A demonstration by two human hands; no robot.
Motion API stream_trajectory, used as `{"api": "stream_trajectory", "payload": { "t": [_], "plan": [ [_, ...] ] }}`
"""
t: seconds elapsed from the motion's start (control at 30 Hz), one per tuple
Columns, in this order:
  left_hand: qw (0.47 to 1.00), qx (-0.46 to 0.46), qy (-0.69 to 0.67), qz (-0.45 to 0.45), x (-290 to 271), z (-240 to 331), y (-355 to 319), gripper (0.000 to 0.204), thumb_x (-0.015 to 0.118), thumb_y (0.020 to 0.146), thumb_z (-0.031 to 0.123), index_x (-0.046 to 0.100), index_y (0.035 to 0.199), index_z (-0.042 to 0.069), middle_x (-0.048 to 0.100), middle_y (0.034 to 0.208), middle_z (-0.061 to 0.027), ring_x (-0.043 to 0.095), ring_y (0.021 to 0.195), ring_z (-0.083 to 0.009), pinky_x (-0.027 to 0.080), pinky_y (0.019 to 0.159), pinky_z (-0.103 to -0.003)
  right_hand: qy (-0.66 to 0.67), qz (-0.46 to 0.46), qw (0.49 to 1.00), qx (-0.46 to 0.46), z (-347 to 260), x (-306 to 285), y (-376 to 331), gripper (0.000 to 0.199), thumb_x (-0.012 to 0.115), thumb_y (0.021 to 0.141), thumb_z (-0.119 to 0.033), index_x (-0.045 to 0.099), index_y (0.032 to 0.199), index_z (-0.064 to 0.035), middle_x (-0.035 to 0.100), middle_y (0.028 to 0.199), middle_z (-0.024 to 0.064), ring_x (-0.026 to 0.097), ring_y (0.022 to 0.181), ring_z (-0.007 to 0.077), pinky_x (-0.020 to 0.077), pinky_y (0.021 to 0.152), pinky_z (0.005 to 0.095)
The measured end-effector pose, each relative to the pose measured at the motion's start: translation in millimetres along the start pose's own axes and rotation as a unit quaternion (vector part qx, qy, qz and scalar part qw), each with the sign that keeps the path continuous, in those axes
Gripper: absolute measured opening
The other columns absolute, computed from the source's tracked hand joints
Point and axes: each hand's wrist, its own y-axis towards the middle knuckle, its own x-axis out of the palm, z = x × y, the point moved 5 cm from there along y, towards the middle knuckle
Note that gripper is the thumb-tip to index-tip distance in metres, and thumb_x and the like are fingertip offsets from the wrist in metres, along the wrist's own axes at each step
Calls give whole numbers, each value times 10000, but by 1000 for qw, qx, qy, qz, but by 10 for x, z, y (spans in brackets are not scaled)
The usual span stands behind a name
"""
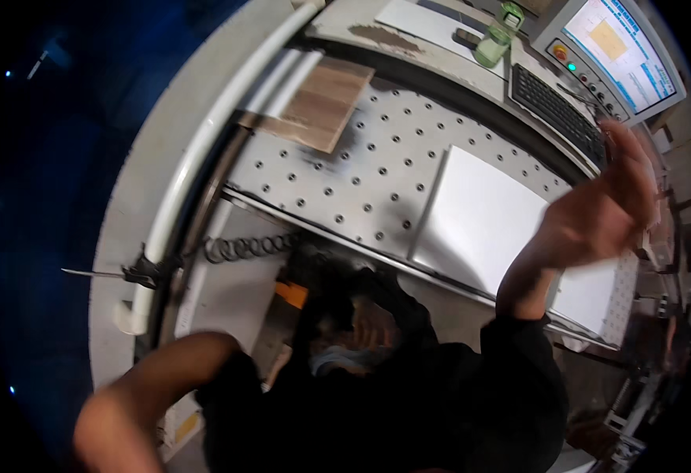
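Note:
My right hand (598, 206) is raised over the right side of a perforated metal work table, below a monitor and its row of buttons. Its fingers look stretched out and blurred, with nothing visible in them. Beneath and left of it lies a white panel (479, 213) on the table; more white board (586, 296) shows past my wrist. At the lower left, my left hand (113, 433) is low beside my body, away from the table. Its fingers are smeared and cut off by the frame edge, so their pose is hidden.
A wood-grain board (326, 106) rests at the table's far left. Keyboard (558, 110), green bottle (499, 35) and monitor (621, 51) stand along the back right. A white rail (204, 142) runs down the left, with a black-handled pointed tool (141, 272) and coiled black hose (251, 247).

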Motion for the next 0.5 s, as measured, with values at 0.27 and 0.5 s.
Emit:
{"api": "stream_trajectory", "payload": {
  "t": [0.27, 0.5],
  "plan": [
    [782, -319, 326, -424, -448, 16, -2049, 841, 646, 957, 526, 356, 1528, -20, 513, 1477, -210, 441, 1412, -374, 278, 1179, -476, -71, -127, 782, 606, 692, 284, -2859, 248, 626, 976, -136, 685, 1200, -50, 683, 773, 69, 616, 612, 106, 496, 593, 275],
    [813, -463, -26, -351, 187, 204, -2431, 523, 562, 820, -71, 470, 1334, -72, 591, 1280, -165, 560, 1210, -311, 343, 1155, -426, -173, -123, 748, 628, 679, 412, -3062, 170, 614, 928, -146, 743, 974, -45, 637, 673, 64, 576, 591, 136, 467, 598, 287]
  ]
}}
